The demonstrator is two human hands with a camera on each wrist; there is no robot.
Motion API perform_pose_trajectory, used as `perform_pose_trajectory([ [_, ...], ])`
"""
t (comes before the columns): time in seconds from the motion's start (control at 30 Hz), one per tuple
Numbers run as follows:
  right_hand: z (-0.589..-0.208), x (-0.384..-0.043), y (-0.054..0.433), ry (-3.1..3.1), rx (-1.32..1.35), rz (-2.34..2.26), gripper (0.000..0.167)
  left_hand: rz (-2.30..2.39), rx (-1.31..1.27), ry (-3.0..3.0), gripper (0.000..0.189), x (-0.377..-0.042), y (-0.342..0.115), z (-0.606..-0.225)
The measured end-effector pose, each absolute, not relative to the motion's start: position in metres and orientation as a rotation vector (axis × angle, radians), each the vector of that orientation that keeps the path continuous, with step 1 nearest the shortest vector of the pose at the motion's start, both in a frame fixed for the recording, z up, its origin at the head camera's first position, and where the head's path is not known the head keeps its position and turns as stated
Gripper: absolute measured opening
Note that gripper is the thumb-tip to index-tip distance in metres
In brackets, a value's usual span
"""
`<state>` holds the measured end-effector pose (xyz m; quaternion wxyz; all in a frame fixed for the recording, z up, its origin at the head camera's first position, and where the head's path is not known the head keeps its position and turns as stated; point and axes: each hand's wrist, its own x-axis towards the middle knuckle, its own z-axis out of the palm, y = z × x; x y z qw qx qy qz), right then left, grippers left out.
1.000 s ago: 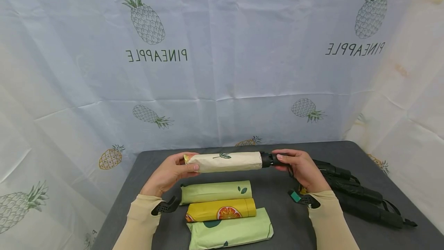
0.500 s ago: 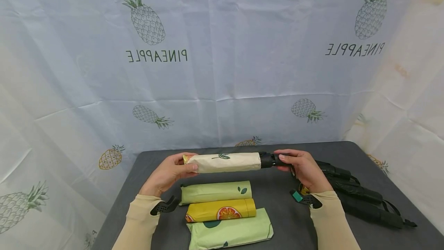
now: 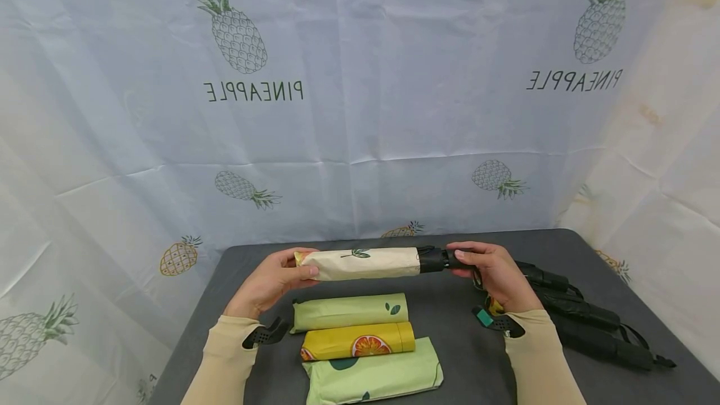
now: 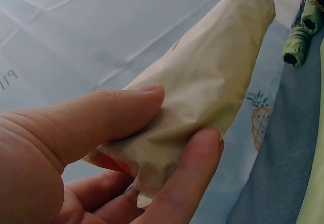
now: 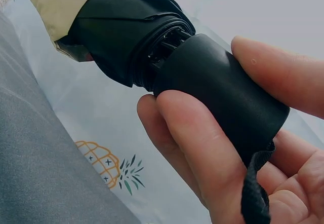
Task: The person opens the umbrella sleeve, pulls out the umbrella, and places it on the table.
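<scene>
A folded black umbrella [image 3: 432, 259] is held level above the table, partly inside a cream sleeve [image 3: 382, 262] with a leaf print. My left hand [image 3: 272, 281] pinches the sleeve's far-left end between thumb and fingers; in the left wrist view the cream cloth [image 4: 202, 67] creases there. At the other end, my right hand [image 3: 497, 275] grips the black handle [image 5: 223, 77], from which a strap [image 5: 254, 191] hangs. Between handle and sleeve mouth, the right wrist view shows a stretch of folded black canopy [image 5: 126, 31]. The rest of the umbrella is hidden by the sleeve.
Below the held umbrella lie a light green sleeve [image 3: 351, 312], a yellow one with an orange-slice print [image 3: 332, 341] and a wider green one [image 3: 388, 375]. Several folded black umbrellas [image 3: 599, 337] lie on the right of the dark table [image 3: 450, 305]. A pineapple-print curtain [image 3: 349, 111] hangs behind.
My right hand has shifted slightly right with the handle, and my left hand slightly left with the sleeve. More black canopy shows between sleeve mouth and handle.
</scene>
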<state>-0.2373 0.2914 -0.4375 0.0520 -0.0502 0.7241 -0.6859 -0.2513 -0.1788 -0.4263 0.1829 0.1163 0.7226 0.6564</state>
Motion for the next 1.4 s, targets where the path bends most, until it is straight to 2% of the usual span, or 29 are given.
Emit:
perform_pose_trajectory([
  [0.77, -0.439, -0.237, 0.300, 2.233, -0.163, -2.071, 0.040, 1.854, 0.319, 2.032, 0.064, -0.255, -0.182, -0.431],
  [1.17, -0.437, -0.236, 0.303, 2.221, -0.143, -2.084, 0.030, 1.863, 0.325, 2.034, 0.063, -0.255, -0.183, -0.432],
  [1.4, -0.437, -0.236, 0.304, 2.233, -0.138, -2.077, 0.031, 1.858, 0.316, 2.038, 0.062, -0.256, -0.185, -0.433],
])
